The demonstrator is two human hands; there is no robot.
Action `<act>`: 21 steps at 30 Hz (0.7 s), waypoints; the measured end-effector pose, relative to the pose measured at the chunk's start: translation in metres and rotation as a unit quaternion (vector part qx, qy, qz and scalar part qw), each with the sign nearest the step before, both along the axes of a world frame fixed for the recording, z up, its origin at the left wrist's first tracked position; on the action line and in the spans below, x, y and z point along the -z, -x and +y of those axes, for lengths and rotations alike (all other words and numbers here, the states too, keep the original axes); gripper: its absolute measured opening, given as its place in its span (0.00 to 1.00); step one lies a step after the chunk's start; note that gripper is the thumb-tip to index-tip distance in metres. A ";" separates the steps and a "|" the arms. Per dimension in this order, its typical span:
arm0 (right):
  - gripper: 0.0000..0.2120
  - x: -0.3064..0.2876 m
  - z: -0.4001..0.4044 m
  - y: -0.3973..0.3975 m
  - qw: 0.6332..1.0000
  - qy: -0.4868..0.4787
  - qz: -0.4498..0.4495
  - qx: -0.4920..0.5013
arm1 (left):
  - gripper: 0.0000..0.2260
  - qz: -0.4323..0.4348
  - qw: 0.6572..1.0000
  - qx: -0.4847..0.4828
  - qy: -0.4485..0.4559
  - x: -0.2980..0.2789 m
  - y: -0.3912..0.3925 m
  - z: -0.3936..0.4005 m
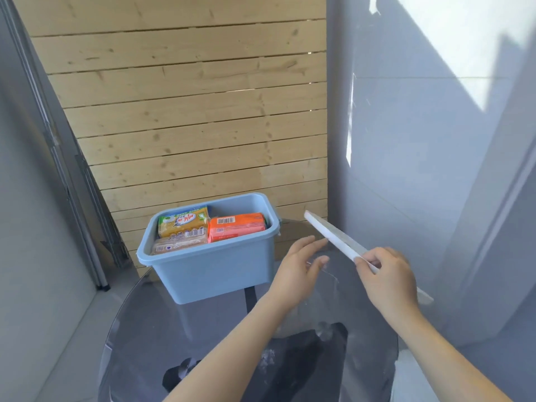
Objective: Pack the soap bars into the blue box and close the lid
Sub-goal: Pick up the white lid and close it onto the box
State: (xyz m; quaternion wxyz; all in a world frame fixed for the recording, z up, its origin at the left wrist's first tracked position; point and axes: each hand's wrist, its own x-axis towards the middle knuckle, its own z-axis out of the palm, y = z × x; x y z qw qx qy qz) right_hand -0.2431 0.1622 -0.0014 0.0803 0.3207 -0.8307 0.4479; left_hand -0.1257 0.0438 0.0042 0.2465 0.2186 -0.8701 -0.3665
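Observation:
The blue box (pixel 214 271) stands open on the far part of a round glass table (pixel 174 338). Inside lie a yellow soap bar (pixel 182 223), an orange soap bar (pixel 236 227) and a brownish soap bar (pixel 179 244). My right hand (pixel 388 274) grips a white lid (pixel 333 235), seen edge-on and tilted, to the right of the box. My left hand (pixel 298 265) hovers between the box and the lid with its fingers spread, fingertips close to the lid's underside.
A wooden slat wall (pixel 188 111) rises right behind the box. A grey wall (pixel 435 169) stands close on the right. A grey panel and metal frame (pixel 58 140) line the left. A dark table base (pixel 290 367) shows through the glass.

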 end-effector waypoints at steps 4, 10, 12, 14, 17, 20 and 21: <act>0.07 -0.038 0.031 0.009 0.997 0.044 -0.050 -0.024 | 0.19 0.033 0.998 0.059 -0.006 -0.035 0.025 0.005; 0.08 -0.095 0.057 0.006 0.984 0.138 -0.093 -0.064 | 0.16 0.086 0.984 0.072 0.137 -0.087 0.041 0.012; 0.07 -0.109 0.057 0.005 0.977 0.167 -0.099 -0.085 | 0.15 0.119 0.969 0.058 0.207 -0.108 0.038 0.010; 0.06 -0.121 0.053 0.004 0.970 0.191 -0.104 -0.112 | 0.13 0.145 0.952 0.046 0.264 -0.131 0.031 0.004; 0.06 -0.138 0.042 0.001 0.958 0.210 -0.099 -0.170 | 0.13 0.140 0.935 0.024 0.324 -0.161 0.014 -0.009; 0.06 -0.150 0.025 -0.003 0.945 0.192 -0.076 -0.253 | 0.14 0.136 0.919 -0.019 0.369 -0.177 -0.013 -0.026; 0.04 -0.151 0.018 -0.004 0.942 0.185 -0.071 -0.271 | 0.14 0.141 0.916 -0.037 0.373 -0.181 -0.024 -0.032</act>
